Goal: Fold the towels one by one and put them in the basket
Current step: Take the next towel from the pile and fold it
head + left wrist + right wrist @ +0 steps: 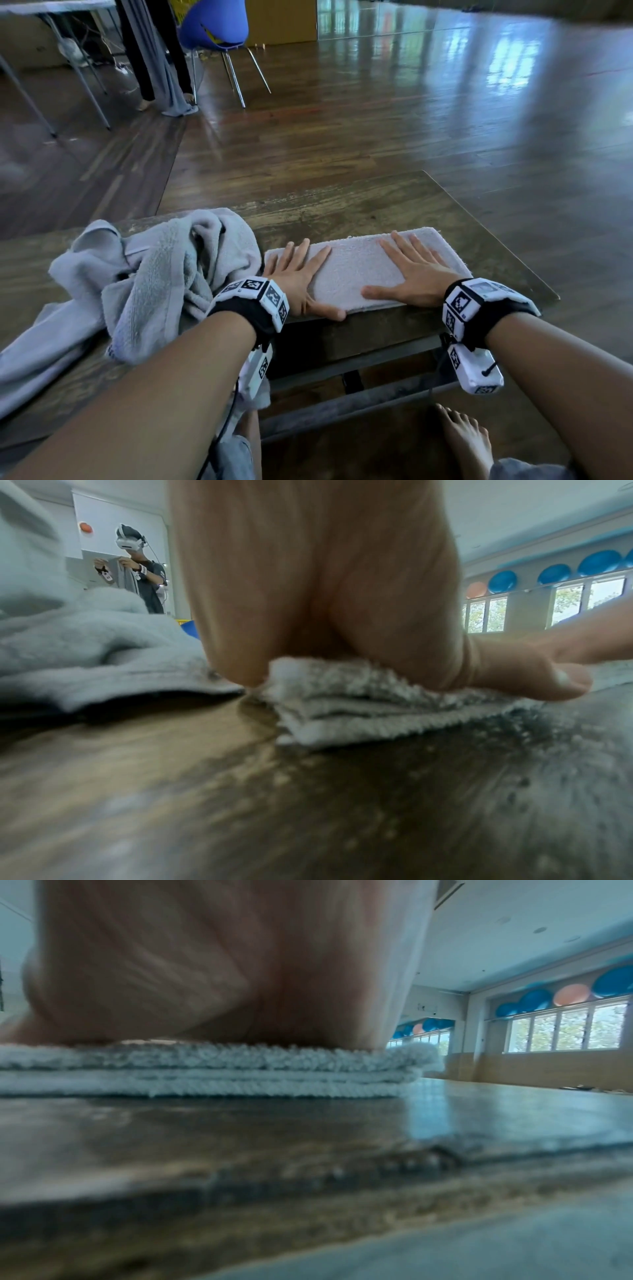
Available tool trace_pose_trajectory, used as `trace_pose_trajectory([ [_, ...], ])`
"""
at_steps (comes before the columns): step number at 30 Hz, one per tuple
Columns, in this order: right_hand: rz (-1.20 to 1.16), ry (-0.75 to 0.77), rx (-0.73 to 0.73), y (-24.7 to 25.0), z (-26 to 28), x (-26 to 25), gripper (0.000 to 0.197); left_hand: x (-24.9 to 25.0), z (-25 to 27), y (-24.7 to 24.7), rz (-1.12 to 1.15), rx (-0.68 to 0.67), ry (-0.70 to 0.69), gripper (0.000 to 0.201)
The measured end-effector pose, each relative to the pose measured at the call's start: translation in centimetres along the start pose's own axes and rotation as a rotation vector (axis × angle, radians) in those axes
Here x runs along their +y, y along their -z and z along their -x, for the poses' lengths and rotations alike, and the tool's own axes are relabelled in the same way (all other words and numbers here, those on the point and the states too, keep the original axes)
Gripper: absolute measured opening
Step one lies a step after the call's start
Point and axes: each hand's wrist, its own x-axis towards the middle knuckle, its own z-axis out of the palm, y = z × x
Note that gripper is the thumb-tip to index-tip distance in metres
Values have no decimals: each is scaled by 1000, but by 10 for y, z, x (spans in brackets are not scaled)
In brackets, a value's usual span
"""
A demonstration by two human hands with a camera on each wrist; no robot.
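Both our left hand (296,278) and right hand (418,278) press the towel (354,274), fingers (322,257) spread flat. Soft and limp, we judge: pinch all layers beside the thumbs.
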Motion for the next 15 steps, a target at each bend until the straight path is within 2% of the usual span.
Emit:
trace_pose_trajectory([
  [5,15,-108,27,6,12,13,141,-10,10,1,3,-38,74,135],
  [8,-12,-186,-53,19,21,18,144,-12,10,0,3,-30,91,135],
  [10,51,-236,-122,26,27,17,143,-12,9,-2,-11,-23,102,135],
  [12,149,-241,-109,29,34,10,132,-9,6,-1,-46,-21,119,135],
  [15,208,-63,30,29,48,-14,98,-3,5,10,-78,23,137,131],
])
